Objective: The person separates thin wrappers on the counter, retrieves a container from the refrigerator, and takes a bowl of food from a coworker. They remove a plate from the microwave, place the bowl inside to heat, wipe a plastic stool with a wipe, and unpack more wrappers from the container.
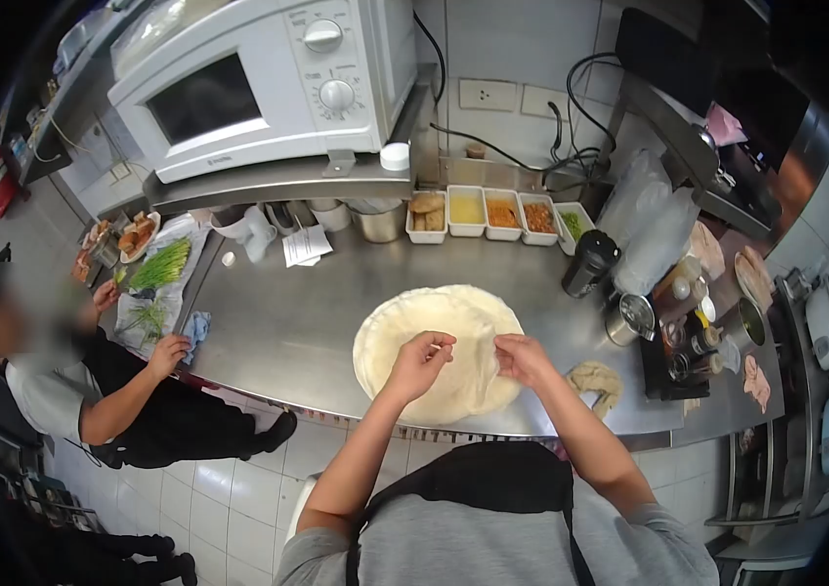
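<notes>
A round stack of thin, pale dough sheets [385,337] lies on the steel counter in front of me, its edges uneven and slightly ruffled. My left hand [421,363] is over the middle of the stack, fingers curled and thumb drawn toward the fingertips; whatever they hold, if anything, is too small to make out. At the stack's right side, my right hand [524,359] has its thumb and fingers pinched together at a dough sheet, where the surface looks creased. A crumpled beige cloth [594,387] lies to the right of that hand.
Behind the stack stand several white tubs of fillings [503,212] under a microwave [263,93] on a shelf. To the right are a black cup [591,264], a metal pitcher [630,319] and bottles. On the left, a co-worker [92,381] handles green stalks [160,264].
</notes>
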The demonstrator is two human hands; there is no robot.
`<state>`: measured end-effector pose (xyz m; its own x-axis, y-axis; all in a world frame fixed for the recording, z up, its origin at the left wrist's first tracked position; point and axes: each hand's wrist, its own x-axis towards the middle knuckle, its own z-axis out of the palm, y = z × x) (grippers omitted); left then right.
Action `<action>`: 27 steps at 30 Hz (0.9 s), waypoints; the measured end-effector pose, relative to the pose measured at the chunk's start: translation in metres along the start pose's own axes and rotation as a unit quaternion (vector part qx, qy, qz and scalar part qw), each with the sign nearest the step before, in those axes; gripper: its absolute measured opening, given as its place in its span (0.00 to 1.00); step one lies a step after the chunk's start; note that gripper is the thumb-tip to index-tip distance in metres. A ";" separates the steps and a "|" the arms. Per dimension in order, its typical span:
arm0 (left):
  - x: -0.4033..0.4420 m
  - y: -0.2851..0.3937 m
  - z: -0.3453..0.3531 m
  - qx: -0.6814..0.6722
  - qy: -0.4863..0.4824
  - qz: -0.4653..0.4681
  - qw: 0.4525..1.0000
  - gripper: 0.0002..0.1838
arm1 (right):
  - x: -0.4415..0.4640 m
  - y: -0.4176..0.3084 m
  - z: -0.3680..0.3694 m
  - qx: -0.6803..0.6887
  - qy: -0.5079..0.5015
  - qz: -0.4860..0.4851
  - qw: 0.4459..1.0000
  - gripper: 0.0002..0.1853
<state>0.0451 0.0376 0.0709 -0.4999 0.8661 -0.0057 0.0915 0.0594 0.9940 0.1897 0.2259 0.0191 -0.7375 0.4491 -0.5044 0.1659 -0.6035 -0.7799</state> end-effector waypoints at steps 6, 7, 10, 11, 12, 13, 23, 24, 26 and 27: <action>0.003 -0.010 0.021 0.026 0.046 0.045 0.998 0.08 | -0.020 -0.011 0.014 -0.002 0.001 0.016 1.000 0.09; 0.004 -0.011 0.025 0.027 0.045 0.042 0.998 0.08 | -0.021 -0.011 0.014 0.004 0.005 0.019 1.000 0.09; 0.007 -0.015 0.038 0.033 0.043 0.045 0.998 0.10 | -0.018 -0.007 0.012 -0.024 0.007 0.010 1.000 0.08; 0.010 -0.019 0.042 0.041 0.045 0.053 0.997 0.11 | -0.016 -0.005 0.012 -0.040 0.006 0.005 0.999 0.07; 0.011 -0.022 0.046 0.049 0.046 0.060 0.996 0.12 | -0.015 -0.005 0.012 -0.039 -0.001 0.000 0.999 0.07; 0.011 -0.022 0.050 0.057 0.047 0.066 0.995 0.13 | -0.014 -0.004 0.013 -0.038 -0.008 -0.003 0.999 0.06; 0.019 -0.030 0.050 -0.009 0.070 -0.067 0.995 0.12 | -0.030 -0.011 0.032 -0.091 0.001 -0.045 0.995 0.07; 0.019 -0.035 0.049 -0.045 0.068 -0.088 0.993 0.11 | -0.030 -0.010 0.031 -0.088 -0.002 -0.045 0.995 0.07; 0.017 -0.023 0.046 -0.116 0.066 -0.127 0.983 0.11 | -0.029 -0.009 0.030 -0.084 -0.010 -0.046 0.995 0.07; 0.017 -0.021 0.045 -0.136 0.063 -0.139 0.979 0.11 | -0.029 -0.010 0.030 -0.079 -0.012 -0.047 0.996 0.07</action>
<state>0.0734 0.0731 0.0449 -0.5767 0.7660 -0.2840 -0.2870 0.1355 0.9483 0.1897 0.1989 0.0525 -0.7699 0.4820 -0.4183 0.1942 -0.4474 -0.8730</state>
